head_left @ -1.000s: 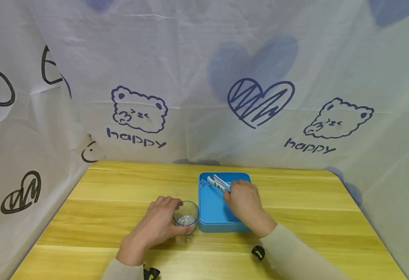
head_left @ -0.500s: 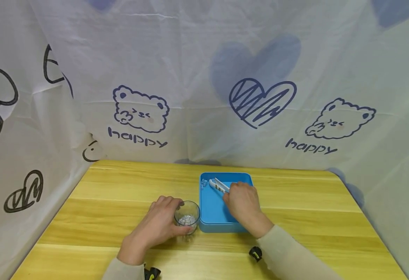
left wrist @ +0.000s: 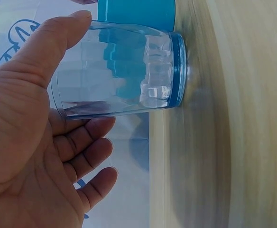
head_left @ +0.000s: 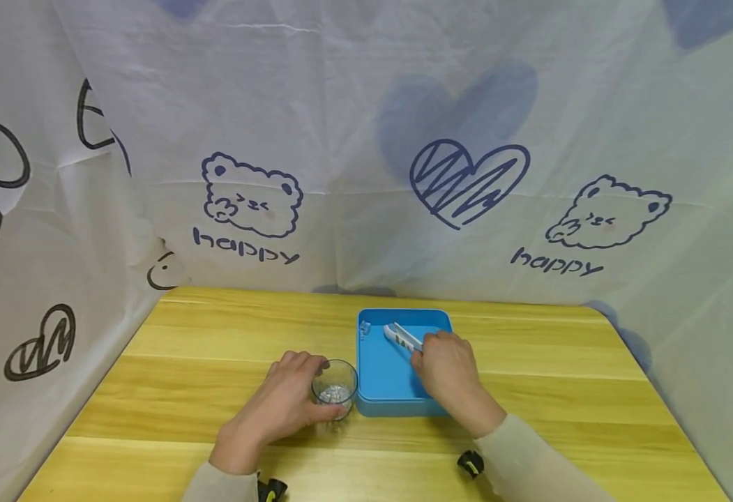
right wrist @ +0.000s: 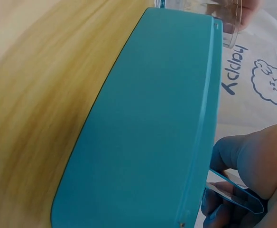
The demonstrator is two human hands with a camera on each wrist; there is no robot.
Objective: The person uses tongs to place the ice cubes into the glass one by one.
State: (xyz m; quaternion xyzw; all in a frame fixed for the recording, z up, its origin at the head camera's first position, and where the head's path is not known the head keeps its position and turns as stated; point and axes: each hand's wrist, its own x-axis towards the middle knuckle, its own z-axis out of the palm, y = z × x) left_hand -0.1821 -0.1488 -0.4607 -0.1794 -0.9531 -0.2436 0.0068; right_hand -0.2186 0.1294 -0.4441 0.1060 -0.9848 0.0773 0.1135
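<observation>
My left hand holds a clear drinking glass that stands on the table, thumb on the near side and fingers behind. Several clear ice-like cubes lie at the bottom of the glass. With my right hand I grip small white tongs over the blue tray, their tips pointing to the far left. I cannot tell whether a cube sits between the tips. More clear cubes lie in the tray's far left corner. In the right wrist view, the tray wall hides the tong tips.
The wooden table reaches back to a white curtain printed with bears and hearts. Another printed sheet hangs on the left side. The glass stands close to the tray's left wall. Black wrist straps show below my sleeves.
The right hand first closed the tongs near the corner cubes, then drew them a little to the right, away from that corner. My left hand and the glass have stayed put.
</observation>
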